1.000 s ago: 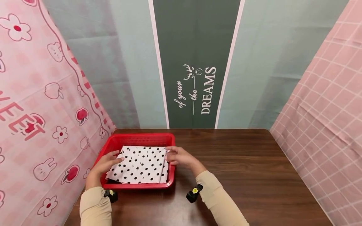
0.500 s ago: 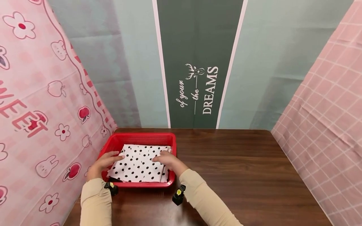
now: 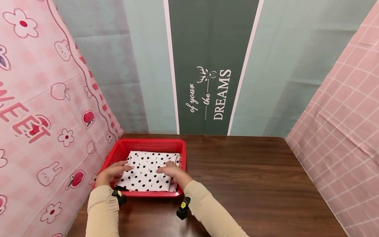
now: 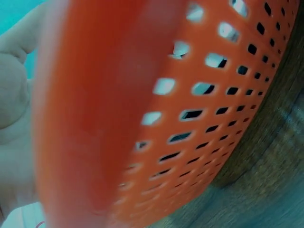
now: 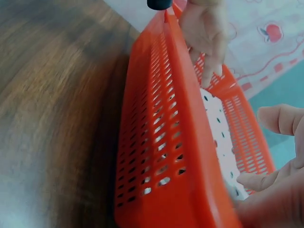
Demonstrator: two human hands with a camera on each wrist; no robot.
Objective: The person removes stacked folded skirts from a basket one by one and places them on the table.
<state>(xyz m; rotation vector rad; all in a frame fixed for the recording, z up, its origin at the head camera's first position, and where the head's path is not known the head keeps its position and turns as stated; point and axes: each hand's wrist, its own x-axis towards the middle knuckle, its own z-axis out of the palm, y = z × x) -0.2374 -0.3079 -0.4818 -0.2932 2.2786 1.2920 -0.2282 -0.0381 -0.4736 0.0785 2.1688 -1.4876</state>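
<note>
A folded white cloth with black dots (image 3: 145, 176) lies flat inside a red plastic basket (image 3: 142, 194) with perforated walls. My left hand (image 3: 116, 170) reaches over the basket's left side, fingers extended onto the cloth's left edge. On the cloth's right part rests my right hand (image 3: 172, 171), fingers loosely spread. The right wrist view shows the right hand (image 5: 280, 175) with thumb and finger apart above the dotted cloth (image 5: 221, 133). In the left wrist view the basket's rim (image 4: 104, 109) covers part of the left hand (image 4: 14, 99).
The basket stands at the left of a dark brown wooden table (image 3: 242, 177). A pink printed curtain (image 3: 59, 131) hangs close along its left side. Behind the table is a grey-green backdrop (image 3: 207, 49), and a pink checked curtain (image 3: 340, 131) hangs at the right.
My right hand has moved left from the cloth's right edge onto its right part. The left hand has shifted slightly right. The cloth stays in the basket.
</note>
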